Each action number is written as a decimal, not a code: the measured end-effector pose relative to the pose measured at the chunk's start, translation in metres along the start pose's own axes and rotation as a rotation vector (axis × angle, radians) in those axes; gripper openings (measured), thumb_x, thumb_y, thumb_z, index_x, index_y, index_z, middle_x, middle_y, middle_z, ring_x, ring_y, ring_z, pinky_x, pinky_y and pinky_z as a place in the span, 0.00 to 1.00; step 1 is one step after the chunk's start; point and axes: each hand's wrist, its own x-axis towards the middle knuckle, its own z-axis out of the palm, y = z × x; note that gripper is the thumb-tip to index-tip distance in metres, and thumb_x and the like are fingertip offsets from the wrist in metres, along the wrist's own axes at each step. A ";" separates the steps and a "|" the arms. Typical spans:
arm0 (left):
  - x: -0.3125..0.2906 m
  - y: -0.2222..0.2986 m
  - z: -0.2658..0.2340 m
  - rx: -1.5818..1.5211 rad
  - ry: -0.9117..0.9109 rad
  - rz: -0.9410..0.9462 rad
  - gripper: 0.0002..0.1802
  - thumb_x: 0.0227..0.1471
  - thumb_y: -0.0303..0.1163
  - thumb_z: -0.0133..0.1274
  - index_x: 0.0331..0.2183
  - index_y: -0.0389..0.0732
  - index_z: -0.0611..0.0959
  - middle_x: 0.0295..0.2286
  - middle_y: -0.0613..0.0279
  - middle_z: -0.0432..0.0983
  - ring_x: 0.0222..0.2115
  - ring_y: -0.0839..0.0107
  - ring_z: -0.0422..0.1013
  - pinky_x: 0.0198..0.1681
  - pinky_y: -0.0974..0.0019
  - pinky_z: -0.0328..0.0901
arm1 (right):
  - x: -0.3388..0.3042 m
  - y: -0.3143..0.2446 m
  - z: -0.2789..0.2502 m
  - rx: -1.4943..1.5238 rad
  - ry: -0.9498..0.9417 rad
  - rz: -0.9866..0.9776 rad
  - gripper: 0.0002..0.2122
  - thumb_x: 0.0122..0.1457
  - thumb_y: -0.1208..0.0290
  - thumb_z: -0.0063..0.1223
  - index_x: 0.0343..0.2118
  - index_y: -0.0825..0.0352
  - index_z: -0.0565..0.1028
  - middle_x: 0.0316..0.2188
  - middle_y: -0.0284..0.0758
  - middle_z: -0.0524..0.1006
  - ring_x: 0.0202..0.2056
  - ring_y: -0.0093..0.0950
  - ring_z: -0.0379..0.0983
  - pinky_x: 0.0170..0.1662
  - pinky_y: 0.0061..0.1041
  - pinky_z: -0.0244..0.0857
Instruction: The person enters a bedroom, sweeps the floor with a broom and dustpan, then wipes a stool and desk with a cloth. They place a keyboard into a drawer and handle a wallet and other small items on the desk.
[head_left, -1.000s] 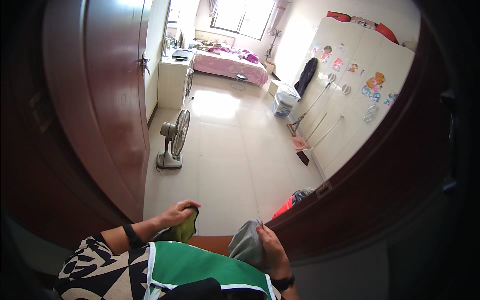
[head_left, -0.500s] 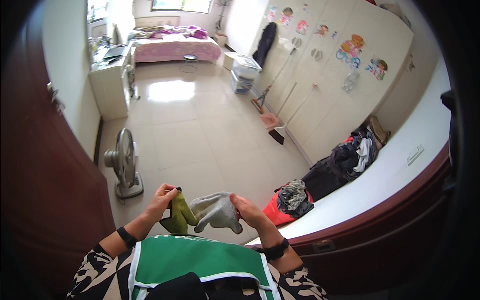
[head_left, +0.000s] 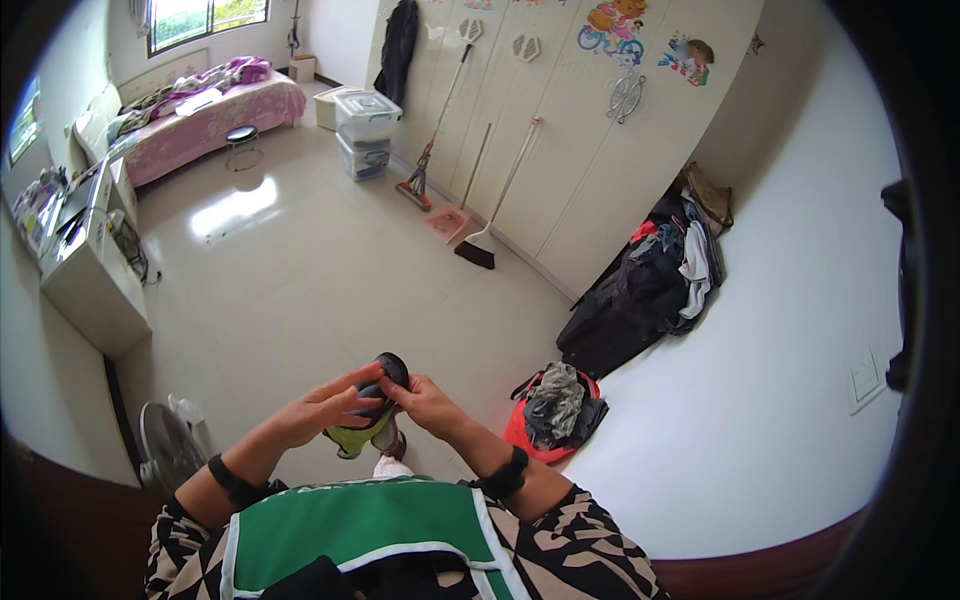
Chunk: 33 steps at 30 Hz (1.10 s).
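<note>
Wardrobe (head_left: 560,150) upper centre-right; red bag (head_left: 517,430) of clothes right of lower centre. Both forearms angle inward from bottom edge. Left hand (head_left: 325,408): fingers out straight, slightly spread across the cloth (head_left: 350,441); thumb hidden, can't tell if gripping. Right hand (head_left: 427,407): thumb and fingers pinching the cloth's dark part. Cloth bunched, green and dark, lower centre. Vs 0.5 s ago: hands were apart, one piece each; now together. View swung right.
</note>
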 end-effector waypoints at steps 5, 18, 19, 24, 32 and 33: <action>0.094 0.043 -0.075 0.126 0.143 -0.087 0.24 0.57 0.41 0.41 0.52 0.39 0.65 0.41 0.56 0.67 0.39 0.66 0.69 0.41 0.64 0.67 | 0.082 -0.042 -0.101 0.149 0.090 -0.051 0.17 0.57 0.55 0.46 0.36 0.67 0.74 0.27 0.27 0.74 0.30 0.17 0.66 0.34 0.20 0.61; 0.302 0.094 -0.253 0.359 0.051 -0.029 0.47 0.48 0.48 0.52 0.59 0.48 0.44 0.57 0.52 0.46 0.58 0.61 0.41 0.58 0.55 0.42 | 0.293 -0.166 -0.226 -0.059 0.087 -0.128 0.16 0.60 0.60 0.42 0.40 0.68 0.71 0.29 0.27 0.73 0.32 0.15 0.66 0.36 0.15 0.62; 0.328 0.100 -0.270 0.417 -0.017 0.010 0.51 0.46 0.51 0.53 0.59 0.49 0.40 0.58 0.52 0.41 0.60 0.60 0.35 0.59 0.54 0.35 | 0.307 -0.179 -0.230 -0.077 0.079 -0.129 0.16 0.60 0.59 0.42 0.40 0.68 0.72 0.29 0.27 0.73 0.32 0.15 0.66 0.36 0.15 0.62; 0.446 0.133 -0.317 0.353 -0.217 0.187 0.55 0.39 0.49 0.61 0.59 0.45 0.44 0.53 0.53 0.55 0.54 0.64 0.53 0.56 0.63 0.49 | 0.383 -0.236 -0.253 -0.151 0.066 -0.242 0.16 0.60 0.59 0.41 0.41 0.68 0.72 0.32 0.26 0.73 0.34 0.15 0.65 0.39 0.16 0.61; 0.553 0.164 -0.366 0.297 -0.302 -0.289 0.24 0.44 0.40 0.58 0.41 0.37 0.73 0.30 0.65 0.71 0.32 0.76 0.68 0.38 0.71 0.63 | 0.470 -0.227 -0.363 -0.394 0.326 -0.174 0.18 0.58 0.54 0.44 0.31 0.68 0.73 0.23 0.27 0.73 0.26 0.16 0.68 0.30 0.17 0.63; 0.564 0.165 -0.377 0.388 -0.238 -0.315 0.23 0.44 0.40 0.58 0.40 0.37 0.73 0.28 0.65 0.71 0.31 0.76 0.68 0.37 0.71 0.63 | 0.471 -0.223 -0.383 -0.328 0.381 -0.127 0.18 0.58 0.54 0.44 0.32 0.68 0.73 0.23 0.28 0.73 0.26 0.16 0.67 0.30 0.17 0.63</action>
